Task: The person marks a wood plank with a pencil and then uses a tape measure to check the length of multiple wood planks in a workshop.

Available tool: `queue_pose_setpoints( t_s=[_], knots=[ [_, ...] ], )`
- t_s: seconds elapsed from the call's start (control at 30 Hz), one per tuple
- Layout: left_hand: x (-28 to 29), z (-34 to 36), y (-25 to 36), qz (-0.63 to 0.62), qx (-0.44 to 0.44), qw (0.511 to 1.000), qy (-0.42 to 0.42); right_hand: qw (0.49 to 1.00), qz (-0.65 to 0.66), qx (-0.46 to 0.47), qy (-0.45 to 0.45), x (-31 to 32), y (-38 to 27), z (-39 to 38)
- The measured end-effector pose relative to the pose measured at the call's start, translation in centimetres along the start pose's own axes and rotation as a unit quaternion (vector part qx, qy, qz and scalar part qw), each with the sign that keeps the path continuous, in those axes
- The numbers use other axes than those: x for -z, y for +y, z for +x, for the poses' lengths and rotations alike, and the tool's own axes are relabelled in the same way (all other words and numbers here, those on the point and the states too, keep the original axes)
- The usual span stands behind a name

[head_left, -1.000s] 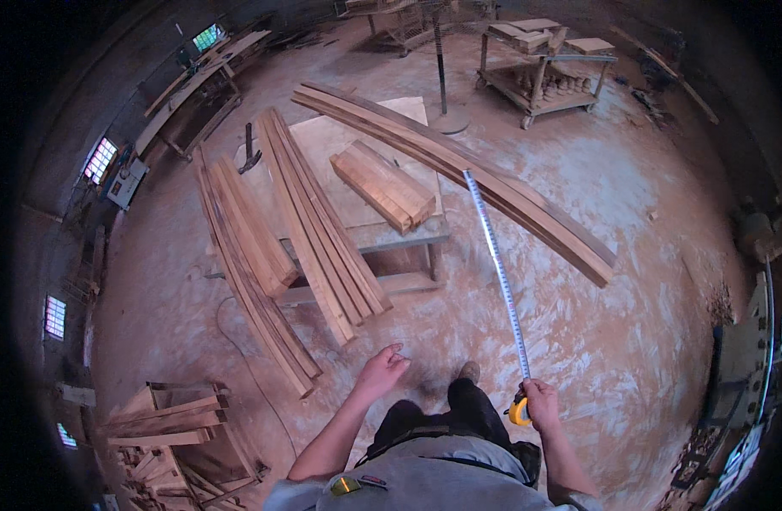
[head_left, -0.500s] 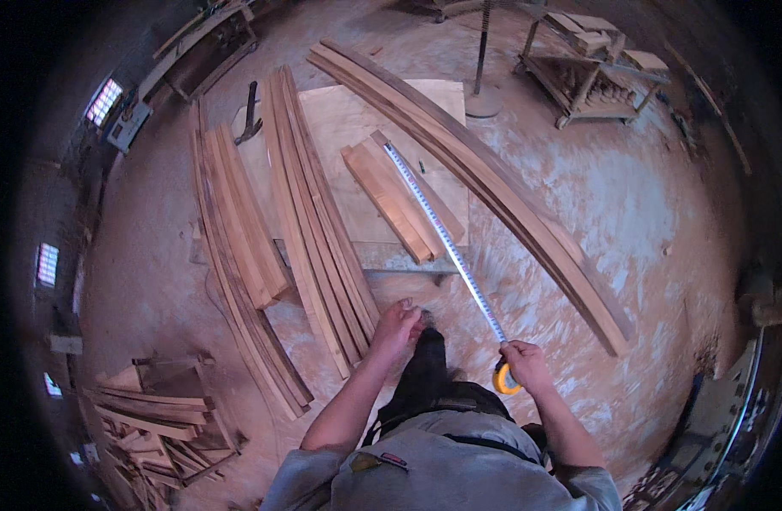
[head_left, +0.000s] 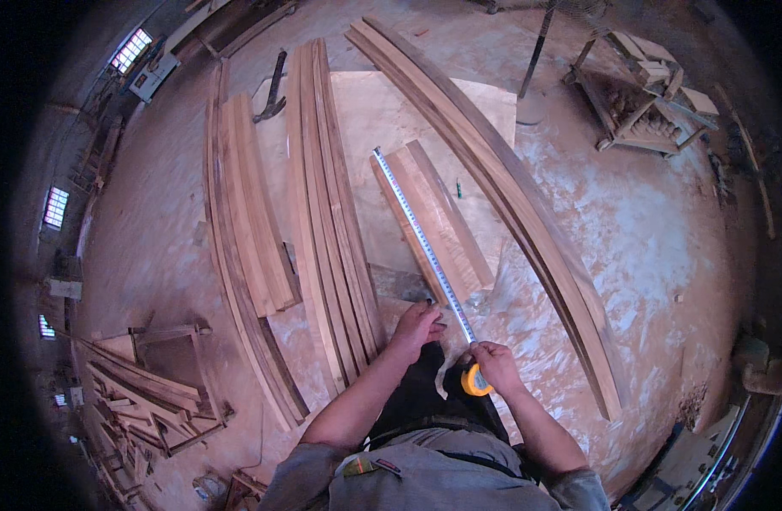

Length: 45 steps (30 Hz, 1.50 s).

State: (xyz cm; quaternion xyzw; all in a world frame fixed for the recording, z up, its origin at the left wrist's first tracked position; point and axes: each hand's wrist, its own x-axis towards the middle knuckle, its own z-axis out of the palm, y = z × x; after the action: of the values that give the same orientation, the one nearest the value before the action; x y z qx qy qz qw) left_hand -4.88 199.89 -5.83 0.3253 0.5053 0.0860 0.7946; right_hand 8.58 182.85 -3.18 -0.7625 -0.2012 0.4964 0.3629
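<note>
My right hand (head_left: 496, 366) grips a tape measure (head_left: 475, 380) by its yellow case. The white blade (head_left: 419, 230) runs out from it, away from me and to the left. It lies slanting over a short bundle of boards (head_left: 446, 213), its hooked tip near the far left corner. My left hand (head_left: 418, 330) is just short of the bundle's near end, with fingers bent and apart and nothing visible in them. A small green pen-like thing (head_left: 459, 189) rests right of the bundle on a pale sheet (head_left: 485, 119).
Long timber strips (head_left: 310, 170) and a shorter stack (head_left: 253, 204) lie to the left, and more long strips (head_left: 527, 187) to the right. A hammer (head_left: 273, 89) is at the far left. A wooden cart (head_left: 638, 111) stands back right; an offcut rack (head_left: 165, 392) stands lower left.
The view has shifted. The tape's blade now crosses the left side of the short boards instead of their right side. My right hand with the case has come nearer my left hand, whose fingers have opened.
</note>
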Motion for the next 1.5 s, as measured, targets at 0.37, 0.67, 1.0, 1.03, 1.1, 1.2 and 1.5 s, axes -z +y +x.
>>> queue_pose_setpoints(
  t_s=[0.37, 0.67, 1.0, 1.03, 1.1, 1.2, 1.5],
  knots=[
    [-0.4, 0.0, -0.7, -0.122, -0.036, 0.992, -0.021, 0.998, -0.056, -0.015, -0.007, 0.0, 0.5, -0.2],
    [-0.7, 0.2, -0.1, -0.053, -0.028, 0.998, 0.021, 0.994, -0.110, -0.013, -0.010, 0.4, -1.4, -0.3],
    [-1.3, 1.0, 1.4, 0.017, -0.037, 0.999, 0.033, 0.998, -0.067, -0.018, -0.006, 0.1, -0.9, -0.1],
    [-1.4, 0.9, 1.7, 0.023, -0.032, 0.998, 0.040, 0.997, -0.076, -0.017, -0.005, 0.1, -1.1, -0.1],
    [-1.6, 0.9, 1.9, 0.027, -0.024, 0.998, 0.047, 0.996, -0.083, -0.020, -0.002, 0.2, -1.3, -0.2],
    [-1.8, 0.9, 1.8, 0.023, -0.021, 0.998, 0.049, 0.997, -0.077, -0.028, -0.002, 0.2, -1.6, -0.2],
    [-1.4, 1.1, 1.8, 0.033, -0.033, 0.999, 0.027, 0.999, -0.046, 0.009, 0.002, 0.0, 0.0, 0.0]
  ],
)
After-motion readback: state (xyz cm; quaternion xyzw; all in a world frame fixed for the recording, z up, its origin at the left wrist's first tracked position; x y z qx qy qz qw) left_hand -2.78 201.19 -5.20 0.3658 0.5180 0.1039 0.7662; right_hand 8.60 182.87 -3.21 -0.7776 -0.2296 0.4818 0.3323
